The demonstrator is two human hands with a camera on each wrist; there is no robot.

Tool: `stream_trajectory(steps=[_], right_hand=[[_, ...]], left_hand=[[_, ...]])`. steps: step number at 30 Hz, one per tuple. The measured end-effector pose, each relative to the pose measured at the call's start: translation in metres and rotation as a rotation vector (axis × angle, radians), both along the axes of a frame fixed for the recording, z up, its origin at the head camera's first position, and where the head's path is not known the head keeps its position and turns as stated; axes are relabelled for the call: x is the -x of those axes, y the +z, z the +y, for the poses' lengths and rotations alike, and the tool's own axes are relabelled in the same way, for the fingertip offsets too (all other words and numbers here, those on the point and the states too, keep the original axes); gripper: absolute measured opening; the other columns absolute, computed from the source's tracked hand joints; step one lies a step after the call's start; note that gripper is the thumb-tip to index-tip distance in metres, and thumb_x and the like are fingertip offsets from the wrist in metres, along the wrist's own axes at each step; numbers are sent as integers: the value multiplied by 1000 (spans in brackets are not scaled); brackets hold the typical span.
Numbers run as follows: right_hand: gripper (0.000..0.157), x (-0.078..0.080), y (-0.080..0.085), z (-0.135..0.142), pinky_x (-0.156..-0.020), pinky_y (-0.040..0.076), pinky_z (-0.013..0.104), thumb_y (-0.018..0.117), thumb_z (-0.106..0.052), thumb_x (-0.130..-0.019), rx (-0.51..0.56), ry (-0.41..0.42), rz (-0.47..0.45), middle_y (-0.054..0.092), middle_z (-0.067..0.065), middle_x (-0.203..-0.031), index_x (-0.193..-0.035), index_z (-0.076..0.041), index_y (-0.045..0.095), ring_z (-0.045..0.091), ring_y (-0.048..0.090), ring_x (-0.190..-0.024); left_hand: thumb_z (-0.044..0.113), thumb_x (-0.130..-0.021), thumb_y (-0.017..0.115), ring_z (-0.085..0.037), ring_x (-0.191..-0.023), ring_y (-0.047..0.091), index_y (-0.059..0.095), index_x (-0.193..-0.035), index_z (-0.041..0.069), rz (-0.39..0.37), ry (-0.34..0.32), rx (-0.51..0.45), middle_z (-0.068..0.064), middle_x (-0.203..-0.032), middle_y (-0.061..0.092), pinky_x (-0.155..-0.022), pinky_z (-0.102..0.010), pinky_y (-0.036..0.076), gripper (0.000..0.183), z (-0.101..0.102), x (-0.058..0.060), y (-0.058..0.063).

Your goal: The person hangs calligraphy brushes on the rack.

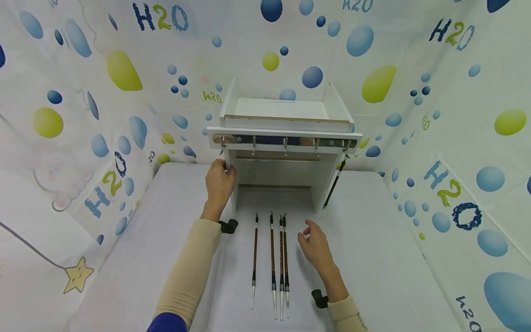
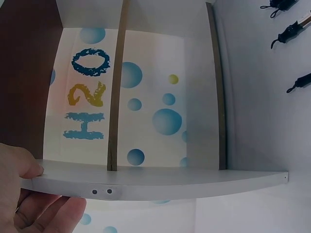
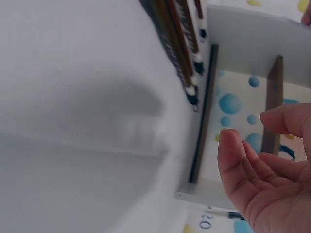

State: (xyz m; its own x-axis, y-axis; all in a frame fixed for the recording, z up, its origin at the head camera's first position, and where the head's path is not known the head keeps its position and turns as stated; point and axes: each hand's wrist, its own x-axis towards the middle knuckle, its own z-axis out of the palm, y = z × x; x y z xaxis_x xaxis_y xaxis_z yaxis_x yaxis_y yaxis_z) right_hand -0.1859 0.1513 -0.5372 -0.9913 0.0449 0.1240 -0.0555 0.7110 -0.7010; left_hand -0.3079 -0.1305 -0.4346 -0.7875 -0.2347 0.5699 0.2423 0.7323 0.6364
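Note:
A small white shelf (image 1: 275, 177) with a row of metal hooks (image 1: 285, 146) along its front stands at the far end of the table. My left hand (image 1: 220, 184) grips its left side panel (image 2: 160, 184), thumb on the inner face and fingers on the outer one. The right hand (image 1: 316, 246) hovers in front of the shelf, fingers loosely bent, holding nothing. Between the hands lie several writing brushes: one (image 1: 255, 244) apart on the left, another (image 1: 272, 249) in the middle, and two more (image 1: 284, 253) almost touching. One brush (image 1: 335, 184) hangs from the rightmost hook.
White cloth covers the table (image 1: 373, 258). Patterned sheets (image 1: 456, 138) with blue and green dots enclose the back and sides. An open-topped compartment (image 1: 282, 108) sits on top of the shelf.

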Motion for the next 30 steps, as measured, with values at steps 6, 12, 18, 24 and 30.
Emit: stream_trajectory(steps=[6,12,18,24,30], right_hand=[[53,-8,-16,-7,-53,44,20,60,-22,-88,4,11,-70,60,7,-92,-132,2,46,8,51,-63],[61,-11,-25,-15,-52,41,21,63,-21,-85,0,27,-95,58,6,-87,-136,6,41,8,47,-60],[60,-14,-33,-24,-54,40,20,65,-18,-84,-20,72,-75,56,4,-82,-132,10,44,8,45,-63],[57,-16,-41,-30,-54,39,20,64,-16,-83,-60,107,-43,54,2,-78,-129,12,46,7,44,-62],[55,-17,-44,-35,-52,39,20,64,-15,-84,-93,120,-50,54,3,-77,-127,13,47,8,44,-62]], left_hand=[[14,-87,58,-34,-78,63,61,-93,-5,-9,0,-4,-19,-87,63,-66,-47,50,20,0,-1,-1],[15,-87,58,-33,-79,63,60,-94,-4,-29,6,-4,-18,-88,63,-67,-46,50,20,-1,1,-1],[15,-87,58,-34,-80,63,60,-95,-4,-45,6,-17,-18,-90,63,-68,-47,50,20,0,1,1],[15,-87,58,-33,-80,63,60,-94,-4,-51,5,-16,-18,-89,63,-68,-47,50,20,0,2,2],[14,-87,57,-33,-79,63,61,-94,-5,-39,5,-9,-19,-88,63,-68,-47,50,20,0,2,1]])
